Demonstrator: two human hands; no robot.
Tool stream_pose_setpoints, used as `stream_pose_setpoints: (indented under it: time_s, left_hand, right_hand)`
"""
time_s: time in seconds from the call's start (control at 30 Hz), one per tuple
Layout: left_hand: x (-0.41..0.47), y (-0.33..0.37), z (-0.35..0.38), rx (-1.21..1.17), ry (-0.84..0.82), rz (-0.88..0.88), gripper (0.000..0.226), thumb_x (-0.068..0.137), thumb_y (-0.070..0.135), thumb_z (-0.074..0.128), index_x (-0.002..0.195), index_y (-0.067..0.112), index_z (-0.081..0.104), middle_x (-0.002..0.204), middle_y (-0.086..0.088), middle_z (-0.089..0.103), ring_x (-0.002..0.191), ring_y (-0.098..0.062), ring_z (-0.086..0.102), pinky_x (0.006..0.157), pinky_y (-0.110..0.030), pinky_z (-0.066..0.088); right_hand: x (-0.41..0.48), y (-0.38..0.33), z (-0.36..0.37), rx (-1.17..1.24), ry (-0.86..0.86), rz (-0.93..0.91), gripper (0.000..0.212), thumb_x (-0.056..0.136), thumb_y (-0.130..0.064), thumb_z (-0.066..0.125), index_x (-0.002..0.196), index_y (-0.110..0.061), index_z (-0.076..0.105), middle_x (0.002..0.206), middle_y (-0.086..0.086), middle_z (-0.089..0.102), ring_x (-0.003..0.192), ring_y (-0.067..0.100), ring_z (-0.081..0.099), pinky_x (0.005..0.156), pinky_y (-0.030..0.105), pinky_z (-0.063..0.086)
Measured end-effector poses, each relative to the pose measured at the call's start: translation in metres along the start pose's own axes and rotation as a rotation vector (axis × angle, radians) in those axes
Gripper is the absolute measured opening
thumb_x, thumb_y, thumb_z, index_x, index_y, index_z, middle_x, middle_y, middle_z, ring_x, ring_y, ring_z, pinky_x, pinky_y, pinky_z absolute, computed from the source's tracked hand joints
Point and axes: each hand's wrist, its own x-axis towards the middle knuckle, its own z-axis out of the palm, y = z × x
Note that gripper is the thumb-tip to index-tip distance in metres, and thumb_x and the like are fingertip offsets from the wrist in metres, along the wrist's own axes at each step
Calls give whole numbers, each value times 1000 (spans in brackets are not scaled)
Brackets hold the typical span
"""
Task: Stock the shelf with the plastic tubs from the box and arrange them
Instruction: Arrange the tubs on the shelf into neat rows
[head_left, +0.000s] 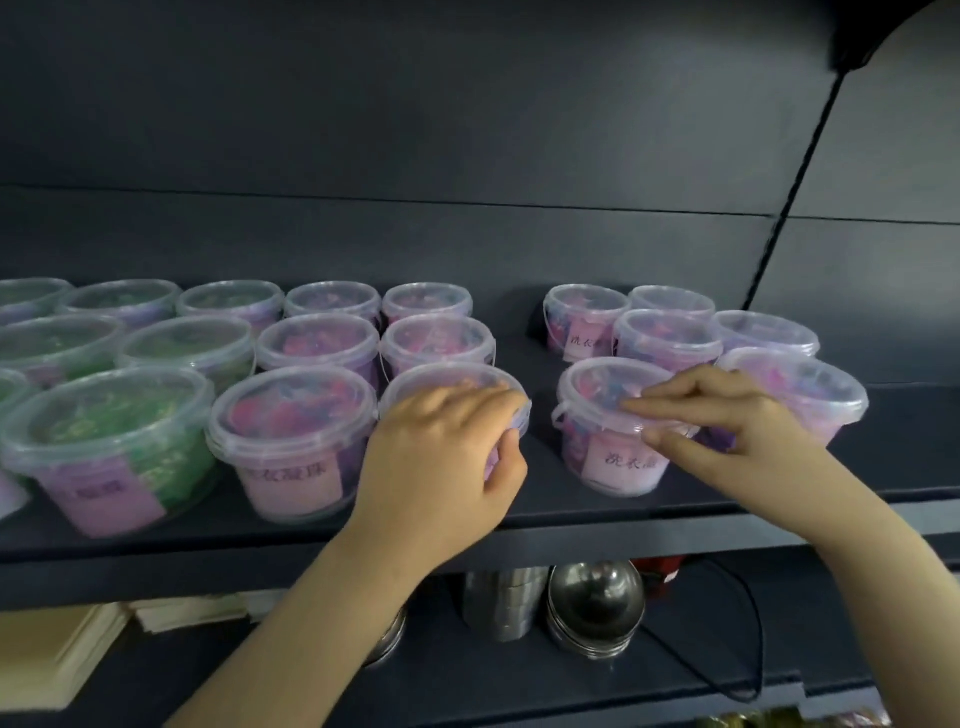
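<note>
While the left hand (441, 457) closes its grip round the near side of a clear plastic tub (447, 376) at the front of the shelf (543, 483), with the thumb on the tub's right wall and the fingers over the lid's edge, the right hand (737, 421) pinches the near lid rim of a second tub (592, 395) just to the right. Both tubs stand upright, lidded, filled with pink and purple pieces (the right one bears a pale label (623, 462), its characters blurred). Similar tubs (322, 338) stand in rows behind, and green-filled tubs (104, 421) sit at left.
</note>
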Motion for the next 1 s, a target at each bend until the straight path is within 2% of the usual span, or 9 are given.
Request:
stream_pose_setpoints:
  time_s: [0.13,0.3,0.47,0.57,0.63,0.7,0.77,0.87,1.0]
  left_hand:
    - [0,2,2,47,46,-3,25,84,24,52,100,19,70,81,8,71,80,-16,65,72,-23,42]
    - [-1,9,0,46,15,-47,30,83,24,49,102,18,71,84,8,72,86,-17,67,76,-28,47]
    - [7,7,-16,-84,-122,-153,31,86,36,49,112,32,66,103,18,69,101,-6,61,85,-27,50]
    - [28,-2,-25,-169,-88,-232,34,87,44,43,115,41,61,115,24,63,105,1,56,87,-27,49]
    - [51,-8,-26,-94,-45,-216,33,90,39,44,118,38,61,121,19,62,113,-6,54,89,-28,44]
    - [73,-15,-20,-22,-145,-247,36,94,34,46,128,34,57,130,11,58,116,-12,52,89,-26,38]
    - [84,-23,-6,48,-314,-310,36,97,35,43,131,31,53,135,7,55,112,-16,53,87,-26,37]
    - [78,-31,12,22,-508,-374,33,98,39,38,128,33,52,128,2,59,102,-18,55,81,-27,37]
    - [73,-38,16,-18,-499,-391,34,97,44,38,129,38,49,128,5,58,96,-12,50,80,-27,35]
  right_hand:
    - [4,-10,16,23,3,-96,30,80,-36,70,107,-47,68,100,-19,59,106,12,49,93,8,31]
    - [3,-7,20,48,23,-139,29,79,-40,67,107,-48,67,99,-19,58,103,17,49,94,16,33]
    - [20,-3,1,138,-55,-134,40,80,-57,58,117,-46,65,106,-21,60,108,0,53,85,5,36]
    - [54,20,-25,54,-42,-68,35,88,-48,56,118,-36,68,119,-22,61,110,-10,51,86,0,33]
    - [80,38,-41,-104,-104,28,32,95,-40,52,121,-30,67,128,-13,62,114,0,53,91,11,34]
    - [99,54,-50,-255,-208,144,37,99,-43,44,127,-27,63,141,-6,55,125,16,50,98,24,33]
    - [110,63,-51,-321,-319,255,44,100,-49,37,132,-29,59,149,-3,46,135,22,43,105,27,30]
    - [114,66,-47,-305,-372,273,44,99,-53,34,124,-34,65,146,-4,50,133,19,45,101,24,29]
    - [117,54,-32,-164,-401,170,38,100,-46,38,117,-33,69,136,-12,58,124,5,50,103,16,28]
